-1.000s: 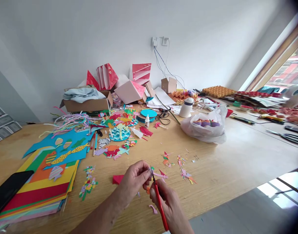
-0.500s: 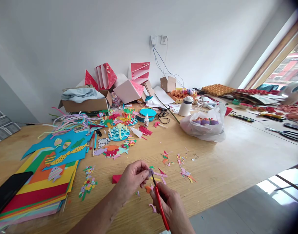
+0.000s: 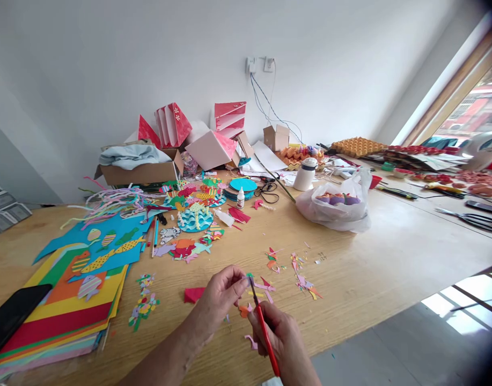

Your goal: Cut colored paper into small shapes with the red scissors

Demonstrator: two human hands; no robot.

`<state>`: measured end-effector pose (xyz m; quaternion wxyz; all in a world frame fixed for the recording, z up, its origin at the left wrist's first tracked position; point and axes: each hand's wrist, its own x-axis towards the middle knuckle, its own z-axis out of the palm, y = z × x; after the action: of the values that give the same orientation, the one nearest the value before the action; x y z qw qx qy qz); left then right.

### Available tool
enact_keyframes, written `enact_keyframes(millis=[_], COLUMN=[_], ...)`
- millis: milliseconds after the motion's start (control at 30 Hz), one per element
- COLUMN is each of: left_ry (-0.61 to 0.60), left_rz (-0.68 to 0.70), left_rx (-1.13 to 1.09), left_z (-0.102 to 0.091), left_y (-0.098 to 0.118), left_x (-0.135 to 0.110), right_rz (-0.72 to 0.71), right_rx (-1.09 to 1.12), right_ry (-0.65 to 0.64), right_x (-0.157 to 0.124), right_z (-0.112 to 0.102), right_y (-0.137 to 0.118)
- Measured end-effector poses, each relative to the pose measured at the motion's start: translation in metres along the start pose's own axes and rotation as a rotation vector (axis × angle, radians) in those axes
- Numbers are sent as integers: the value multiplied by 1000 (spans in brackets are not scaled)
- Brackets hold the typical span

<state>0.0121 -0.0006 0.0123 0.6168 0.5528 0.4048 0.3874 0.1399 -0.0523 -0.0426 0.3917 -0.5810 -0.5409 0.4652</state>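
A: At the near left, a phone (image 3: pixel 18 319) is lying on the coloured paper stack (image 3: pixel 68 317). And the left hand (image 3: pixel 225 288)?

B: It's pinching, thumb and fingertips together, on a tiny scrap (image 3: pixel 246 277), near middle, right by the blade tips of the red-handled scissors (image 3: pixel 266 339).

A: Who's working those?

B: The right hand (image 3: pixel 284 335), fingers clamping the handles! Farther right, paper trimmings (image 3: pixel 304 282) are lying beyond it.

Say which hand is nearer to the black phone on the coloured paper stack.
Left. The left hand is to the right of the black phone, past some paper scraps; the right hand, holding red-handled scissors, is farther right.
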Motion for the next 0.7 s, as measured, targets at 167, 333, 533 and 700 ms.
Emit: enact_keyframes(millis=[167, 333, 533, 700], left_ry=[-9, -47, -31, -5], left_rz=[1, -25, -26, -39], left_rx=[18, 9, 34, 51], left_z=[1, 1, -2, -4], left_y=[-5, -3, -8, -7], left_x=[1, -1, -1, -1], right_rz=[15, -5, -6, 25], right_rx=[30, 40, -36, -78], right_ry=[-11, -30, -15, -22], right_x=[-1, -2, -2, -1], right_z=[1, 1, 1, 0], right_y=[-6, -11, -9, -13])
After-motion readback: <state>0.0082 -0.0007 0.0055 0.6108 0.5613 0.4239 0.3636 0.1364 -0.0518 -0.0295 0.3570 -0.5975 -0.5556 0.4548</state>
